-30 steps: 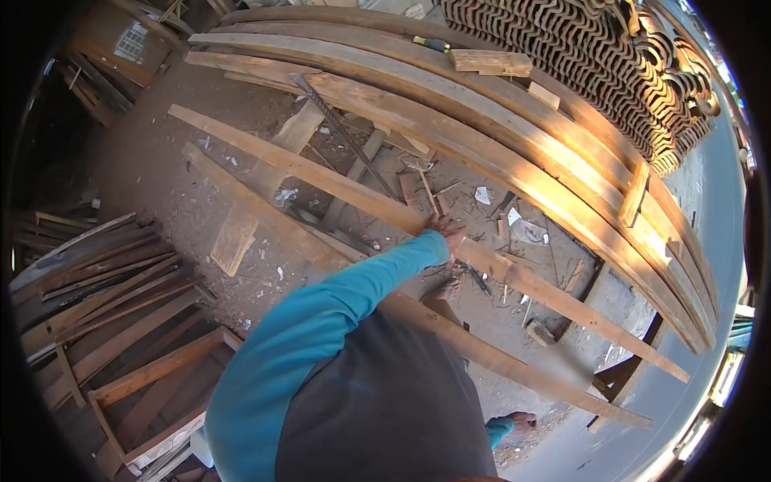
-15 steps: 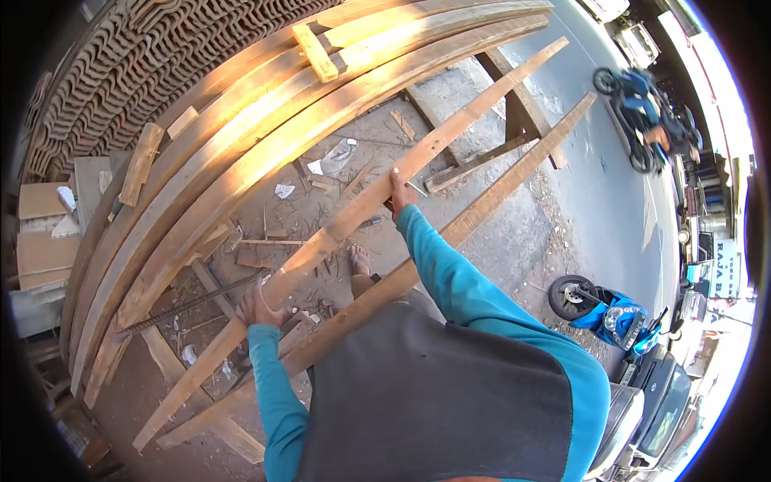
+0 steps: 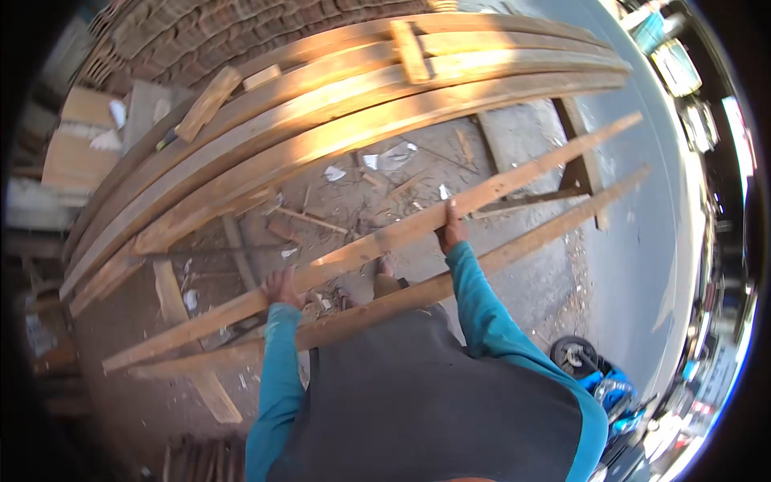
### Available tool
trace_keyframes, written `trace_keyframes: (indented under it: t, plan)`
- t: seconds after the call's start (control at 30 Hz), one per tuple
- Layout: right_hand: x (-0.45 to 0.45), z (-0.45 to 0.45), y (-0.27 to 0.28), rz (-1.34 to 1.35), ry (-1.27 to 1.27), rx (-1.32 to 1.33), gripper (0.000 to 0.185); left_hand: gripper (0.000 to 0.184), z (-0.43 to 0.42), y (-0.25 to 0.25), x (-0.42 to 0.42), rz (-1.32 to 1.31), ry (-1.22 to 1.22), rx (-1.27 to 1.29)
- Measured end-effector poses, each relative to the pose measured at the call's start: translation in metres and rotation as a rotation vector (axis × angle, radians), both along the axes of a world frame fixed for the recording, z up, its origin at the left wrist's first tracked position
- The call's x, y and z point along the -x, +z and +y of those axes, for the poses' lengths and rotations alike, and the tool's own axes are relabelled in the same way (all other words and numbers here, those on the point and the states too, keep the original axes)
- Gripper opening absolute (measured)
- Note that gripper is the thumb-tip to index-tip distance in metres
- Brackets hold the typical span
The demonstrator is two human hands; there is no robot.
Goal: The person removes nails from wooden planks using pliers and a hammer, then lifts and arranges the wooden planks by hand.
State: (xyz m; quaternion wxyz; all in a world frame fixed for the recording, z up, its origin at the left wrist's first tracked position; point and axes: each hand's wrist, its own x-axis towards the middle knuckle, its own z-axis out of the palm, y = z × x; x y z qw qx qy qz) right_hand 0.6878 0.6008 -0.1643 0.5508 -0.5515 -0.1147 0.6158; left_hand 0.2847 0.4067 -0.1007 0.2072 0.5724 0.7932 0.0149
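A long wooden beam [image 3: 365, 251] runs slantwise in front of me, from low left to upper right. Towards its left part, my left hand [image 3: 283, 289] grips it with the fingers over its edge. Farther along, my right hand [image 3: 452, 227] is closed on the same beam, thumb on the upper face and the other fingers hidden beneath. A second wooden beam [image 3: 554, 230] lies nearer my body, roughly parallel, passing in front of my waist.
Several long planks [image 3: 337, 112] lie side by side beyond the beam, with a short wood block [image 3: 410, 52] across them. Stacked roof tiles [image 3: 193, 36] stand behind. Wood scraps litter the ground. A blue motorbike [image 3: 614, 387] is parked at right beside the road [image 3: 642, 265].
My view has turned, so the beams look flatter and the planks sit farther right. Both hands keep hold of the same beam. The motorbike passing on the road is no longer visible.
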Motion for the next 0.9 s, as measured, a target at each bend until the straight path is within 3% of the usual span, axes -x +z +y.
trace_keyframes:
  t: [0.03,0.13,0.27,0.33,0.4,0.47,0.5,0.53,0.6,0.7,0.73,0.8,0.9]
  plan:
    - [-0.005,-0.002,0.004,0.082,0.047,-0.009,0.071,0.080,-0.004,0.001,-0.002,-0.034,-0.012,-0.120]
    - [-0.003,-0.002,0.022,0.001,0.178,-0.026,0.070,0.078,-0.006,0.008,-0.005,0.006,-0.009,-0.155]
    - [-0.005,0.002,0.023,0.037,0.276,-0.072,0.084,0.079,-0.007,0.001,-0.005,-0.033,0.024,-0.073]
    - [-0.006,-0.005,0.023,-0.065,0.236,0.037,0.083,0.079,-0.019,0.004,-0.006,-0.037,0.047,-0.080]
    - [-0.006,0.009,0.022,-0.801,0.150,0.050,0.077,0.080,-0.008,0.004,-0.004,-0.036,0.016,-0.150]
    - [0.007,0.006,0.067,-1.071,0.096,0.059,0.070,0.080,-0.002,0.016,-0.004,-0.116,0.014,-0.058]
    - [-0.003,0.011,0.071,-0.957,0.108,0.075,0.072,0.081,0.000,0.021,-0.006,-0.091,0.032,-0.070]
    - [-0.006,0.018,0.059,-1.220,0.011,0.054,0.074,0.083,0.001,0.016,-0.005,-0.089,0.012,-0.059]
    - [0.009,0.037,0.112,-1.340,0.176,-0.049,0.074,0.081,0.003,0.023,-0.007,-0.054,-0.019,-0.076]
    - [0.051,0.101,0.173,-0.982,0.239,-0.290,0.065,0.080,0.005,0.026,-0.009,-0.021,-0.031,-0.059]
    - [0.062,0.130,0.173,-0.985,0.278,-0.386,0.065,0.080,0.005,0.026,-0.009,0.009,-0.025,-0.060]
    - [0.082,0.191,0.159,-1.192,0.305,-0.608,0.070,0.082,0.004,0.028,-0.011,-0.009,-0.019,-0.095]
    - [0.117,0.252,0.181,-1.493,0.304,-0.603,0.077,0.083,0.005,0.026,-0.013,-0.020,0.011,-0.096]
